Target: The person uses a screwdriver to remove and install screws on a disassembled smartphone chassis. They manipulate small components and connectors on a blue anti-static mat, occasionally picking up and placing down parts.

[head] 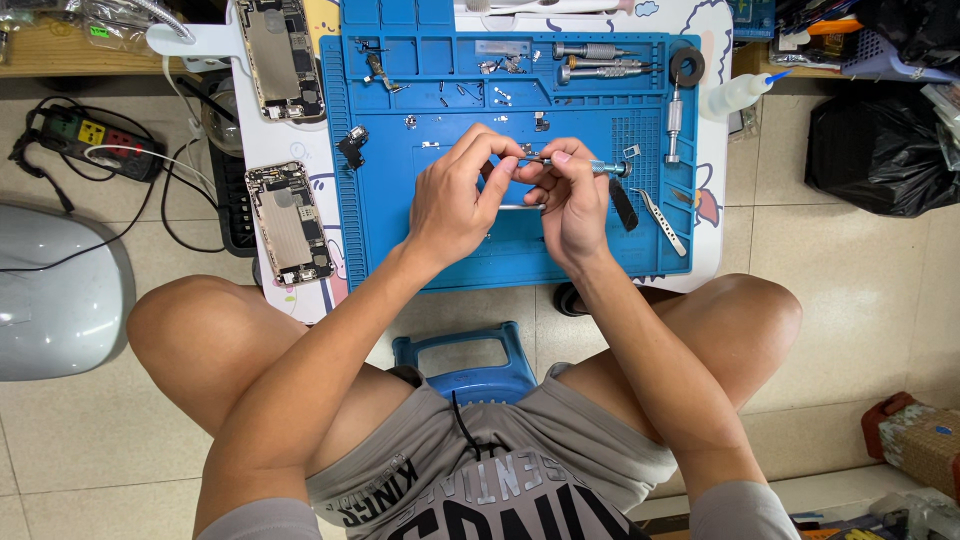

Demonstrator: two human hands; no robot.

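Both my hands meet above a blue repair mat (400, 230) on a small white table. My right hand (572, 200) grips a slim metal screwdriver (600, 168) with a blue collar, its shaft lying level and pointing left. My left hand (455, 195) pinches at the screwdriver's tip with thumb and forefinger; whatever tiny part sits there is hidden by the fingers. A thin metal rod (522, 207) shows between the hands, just above the mat.
Two opened phone bodies (285, 222) (280, 60) lie left of the mat. Small screws, more screwdrivers (600, 70), tweezers (662, 220), a tape roll (687, 65) and a squeeze bottle (740, 95) sit on the mat's top and right. A power strip (95, 140) lies on the floor at left, a blue stool (470, 365) under me.
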